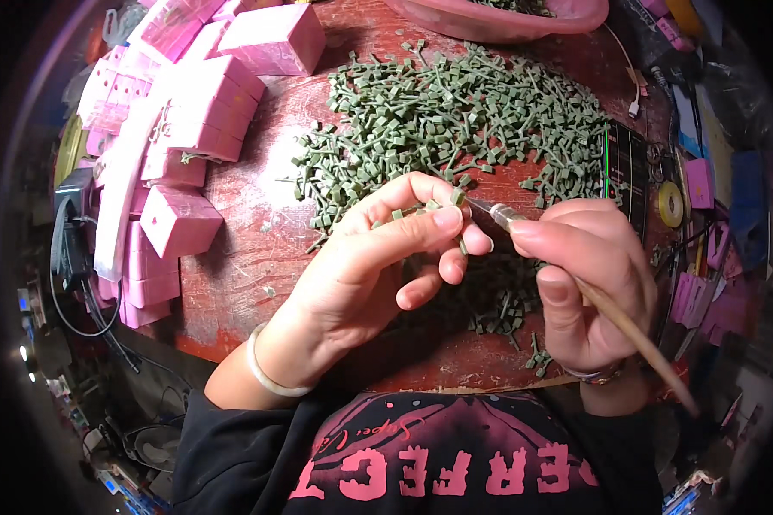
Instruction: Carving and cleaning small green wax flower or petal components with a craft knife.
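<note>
Two hands up close in the head view, the only one I've got. My left hand (378,257) pinches a small green piece (455,199) between thumb and forefinger, fingers (421,225) closed narrow around it so the little block on its end pokes out past the fingertips. Makes sense, that's the bit the tool has to get at. The other fingers curl under, out of the way.

Right hand (588,275) holds a brush-like tool (627,322) pen-style, fingers wrapped snug on the shaft just behind the metal ferrule. Its tip (481,206) sits right at the green piece, touching or just about; I can't tell which. Gripping that close to the tip looks like it's for control, and the long wooden handle trails off past the wrist toward the lower right.

Both hands hover just above the surface (240,266), a worn reddish top. Behind them is a big heap of the same green pieces (455,120), with a smaller scatter (498,300) under the hands, mostly hidden. Keeps the supply in easy reach, I guess.

Far left there's a stack of pink boxes (197,129), well apart from the work. A pink basin (507,17) sits at the far edge with more green stuff in it. The right side is clutter, including a yellow tape roll (670,203).
</note>
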`<state>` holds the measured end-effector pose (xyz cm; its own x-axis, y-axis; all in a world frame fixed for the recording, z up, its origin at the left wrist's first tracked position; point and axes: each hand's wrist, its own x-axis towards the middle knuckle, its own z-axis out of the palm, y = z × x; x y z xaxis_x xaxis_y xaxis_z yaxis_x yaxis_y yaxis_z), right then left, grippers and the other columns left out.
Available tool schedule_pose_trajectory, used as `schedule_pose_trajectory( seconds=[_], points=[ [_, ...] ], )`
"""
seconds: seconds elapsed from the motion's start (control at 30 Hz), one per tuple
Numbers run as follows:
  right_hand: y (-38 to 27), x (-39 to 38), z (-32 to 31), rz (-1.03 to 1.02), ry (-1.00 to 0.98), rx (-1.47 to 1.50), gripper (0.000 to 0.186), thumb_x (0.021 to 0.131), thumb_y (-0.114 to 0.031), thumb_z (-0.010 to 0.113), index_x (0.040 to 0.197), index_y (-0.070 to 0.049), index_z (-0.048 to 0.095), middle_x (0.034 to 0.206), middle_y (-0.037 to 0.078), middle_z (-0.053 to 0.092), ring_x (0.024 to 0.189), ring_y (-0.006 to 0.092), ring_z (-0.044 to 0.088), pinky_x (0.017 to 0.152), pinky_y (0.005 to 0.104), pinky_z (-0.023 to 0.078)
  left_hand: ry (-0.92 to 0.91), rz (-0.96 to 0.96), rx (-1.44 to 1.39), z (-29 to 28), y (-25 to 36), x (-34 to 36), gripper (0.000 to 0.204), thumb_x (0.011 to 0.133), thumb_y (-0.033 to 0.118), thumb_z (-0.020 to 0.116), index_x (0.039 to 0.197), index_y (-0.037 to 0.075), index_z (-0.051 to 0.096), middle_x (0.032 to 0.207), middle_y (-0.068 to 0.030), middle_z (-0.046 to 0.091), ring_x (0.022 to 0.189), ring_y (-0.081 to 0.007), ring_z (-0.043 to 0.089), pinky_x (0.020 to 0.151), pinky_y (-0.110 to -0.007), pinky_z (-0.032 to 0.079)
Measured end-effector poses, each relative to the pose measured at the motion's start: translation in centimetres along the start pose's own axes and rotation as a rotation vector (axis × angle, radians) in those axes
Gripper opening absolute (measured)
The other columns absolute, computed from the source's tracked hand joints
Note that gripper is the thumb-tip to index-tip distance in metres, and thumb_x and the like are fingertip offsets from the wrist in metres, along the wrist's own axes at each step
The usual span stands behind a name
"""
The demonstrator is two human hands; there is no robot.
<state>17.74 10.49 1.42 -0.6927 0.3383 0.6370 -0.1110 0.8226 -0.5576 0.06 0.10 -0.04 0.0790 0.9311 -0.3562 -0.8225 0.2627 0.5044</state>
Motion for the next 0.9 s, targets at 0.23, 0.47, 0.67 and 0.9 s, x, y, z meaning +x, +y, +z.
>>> schedule_pose_trajectory(
  seconds=[0.23, 0.47, 0.67, 0.9],
  points=[
    [-0.27, -0.16, 0.07, -0.007, -0.032, -0.037, 0.02, 0.094, -0.016, 0.054, 0.104, 0.001, 0.059, 0.088, 0.011, 0.058, 0.072, 0.0238, 0.057, 0.065, 0.0348, 0.049, 0.026, 0.019, 0.066, 0.4, -0.02, 0.03, 0.008, 0.093, 0.013, 0.056, 0.096, 0.007, 0.052, 0.092, -0.0103, 0.065, 0.071, -0.0095, 0.059, 0.046, -0.018, 0.039],
    [-0.37, -0.1, 0.18, -0.084, -0.045, -0.115, 0.02, 0.093, -0.014, 0.055, 0.105, 0.0, 0.061, 0.087, 0.011, 0.056, 0.072, 0.0237, 0.055, 0.063, 0.0338, 0.049, 0.009, 0.019, 0.058, 0.18, -0.04, 0.07, 0.009, 0.093, 0.014, 0.055, 0.096, 0.005, 0.052, 0.092, -0.0094, 0.065, 0.072, -0.0103, 0.059, 0.047, -0.018, 0.039],
    [-0.23, -0.31, 0.56, -0.097, -0.042, -0.132, 0.019, 0.093, -0.013, 0.055, 0.105, 0.0, 0.061, 0.087, 0.011, 0.055, 0.073, 0.0234, 0.055, 0.063, 0.033, 0.049, 0.003, 0.035, 0.051, -0.19, -0.16, 0.1, 0.009, 0.093, 0.013, 0.055, 0.096, 0.005, 0.052, 0.091, -0.0082, 0.063, 0.072, -0.0107, 0.059, 0.046, -0.018, 0.039],
    [-0.14, -0.29, 0.69, -0.117, -0.034, -0.145, 0.019, 0.092, -0.012, 0.056, 0.105, 0.0, 0.062, 0.087, 0.01, 0.055, 0.073, 0.0231, 0.055, 0.063, 0.0327, 0.049, 0.007, 0.035, 0.054, -0.4, -0.34, 0.2, 0.011, 0.092, 0.014, 0.057, 0.096, 0.005, 0.053, 0.091, -0.0082, 0.063, 0.072, -0.0113, 0.059, 0.046, -0.018, 0.039]
  ],
)
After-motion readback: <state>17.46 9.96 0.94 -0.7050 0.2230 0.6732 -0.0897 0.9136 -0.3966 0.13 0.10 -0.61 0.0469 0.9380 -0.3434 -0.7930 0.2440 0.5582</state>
